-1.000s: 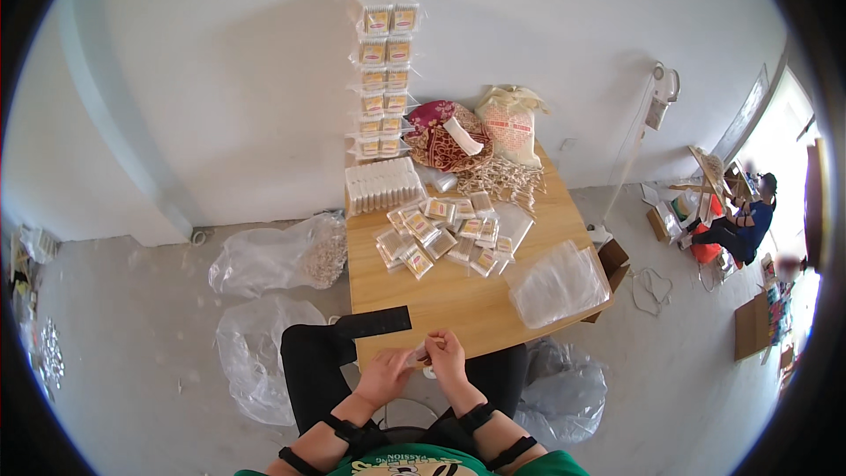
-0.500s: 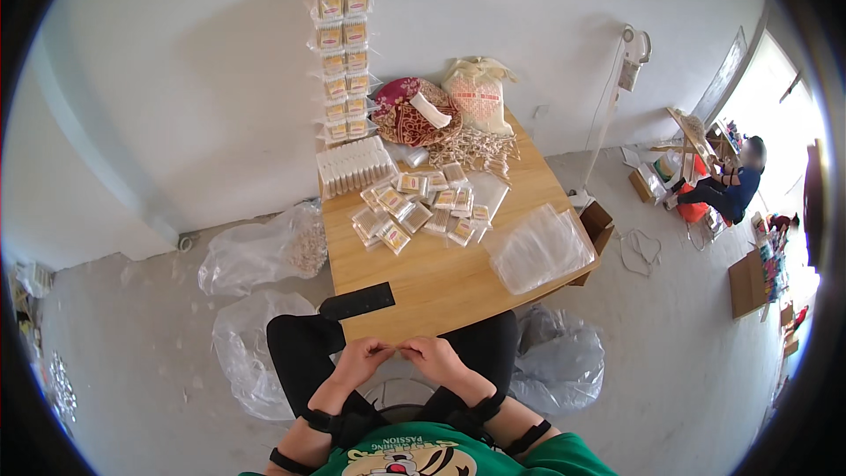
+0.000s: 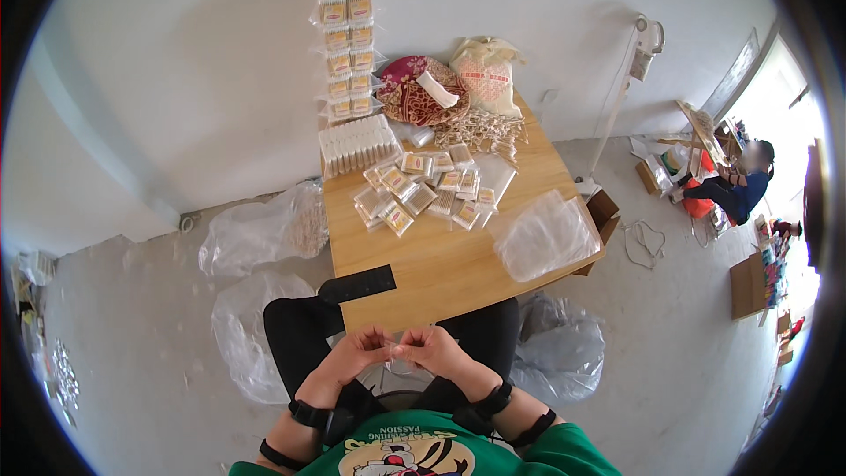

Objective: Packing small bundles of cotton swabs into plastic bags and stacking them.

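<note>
My left hand [image 3: 359, 353] and my right hand [image 3: 432, 353] meet fingertip to fingertip over my lap, just by the table's near edge. Both are closed in a pinch. Something small and partly see-through seems to be between the fingertips, too small to make out. Ahead of them lies a dark flat strip [image 3: 357, 285] at the table's near left edge. On the wooden table [image 3: 432, 264], small clear packs of thin sticks with yellow labels [image 3: 423, 185] lie in a loose heap. To the right is a pile of clear plastic bags [image 3: 546, 236].
Labelled packs form a tall stack [image 3: 350, 40] at the back left, beside a row of white packs [image 3: 359, 145]. A patterned round cushion [image 3: 410, 101], a cream sack [image 3: 487, 78] and loose sticks [image 3: 480, 134] occupy the back. Another person [image 3: 745, 185] sits far right.
My view has tipped slightly, so the table sits higher in the picture. Both hands have risen a little at the table's edge and remain pinched together, fingertips touching.
</note>
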Available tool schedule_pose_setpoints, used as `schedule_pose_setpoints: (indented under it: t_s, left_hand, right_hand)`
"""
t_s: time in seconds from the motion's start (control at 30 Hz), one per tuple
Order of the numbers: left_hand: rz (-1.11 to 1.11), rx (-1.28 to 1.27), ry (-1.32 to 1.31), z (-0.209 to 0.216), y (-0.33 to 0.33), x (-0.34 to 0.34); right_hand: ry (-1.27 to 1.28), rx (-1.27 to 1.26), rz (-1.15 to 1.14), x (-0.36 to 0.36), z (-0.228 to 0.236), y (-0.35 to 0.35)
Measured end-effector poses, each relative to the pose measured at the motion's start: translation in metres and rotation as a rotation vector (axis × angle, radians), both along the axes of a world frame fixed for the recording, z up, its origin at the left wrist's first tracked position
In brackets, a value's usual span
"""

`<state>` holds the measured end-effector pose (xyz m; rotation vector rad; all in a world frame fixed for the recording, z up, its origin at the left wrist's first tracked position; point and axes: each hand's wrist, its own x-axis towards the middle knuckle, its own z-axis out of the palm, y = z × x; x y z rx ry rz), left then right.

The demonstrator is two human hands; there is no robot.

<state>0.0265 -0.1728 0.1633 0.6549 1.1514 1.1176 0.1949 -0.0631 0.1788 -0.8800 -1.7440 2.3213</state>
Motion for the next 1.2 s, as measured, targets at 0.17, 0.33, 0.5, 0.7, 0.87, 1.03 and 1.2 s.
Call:
schedule_pose_setpoints:
  t_s: [0.17, 0.33, 0.5, 0.7, 0.87, 1.03, 1.2]
  left_hand:
    - [-0.055, 0.097, -0.25, 0.007, 0.003, -0.004]
    - [-0.199, 0.097, -0.426, 0.002, -0.001, -0.003]
    - [-0.269, -0.032, -0.339, 0.01, 0.001, -0.009]
    - [-0.417, -0.023, -0.298, 0.004, -0.001, -0.023]
    - [-0.298, 0.073, -0.48, -0.025, -0.005, -0.022]
    - [-0.302, 0.208, -0.637, -0.053, -0.002, -0.017]
    - [-0.311, 0.001, -0.323, -0.043, -0.003, -0.041]
  right_hand:
    - [0.215, -0.313, -0.099, -0.002, -0.015, -0.001]
    - [0.308, -0.473, 0.03, -0.001, -0.021, 0.001]
    - [0.262, -0.527, 0.072, 0.007, -0.023, 0.001]
    - [0.267, -0.657, 0.244, 0.012, -0.024, 0.01]
    - [0.633, -0.417, 0.152, -0.007, -0.01, 0.009]
    - [0.491, -0.57, 0.445, -0.005, -0.013, 0.021]
    - [-0.05, -0.1, 0.644, -0.016, 0.014, 0.038]
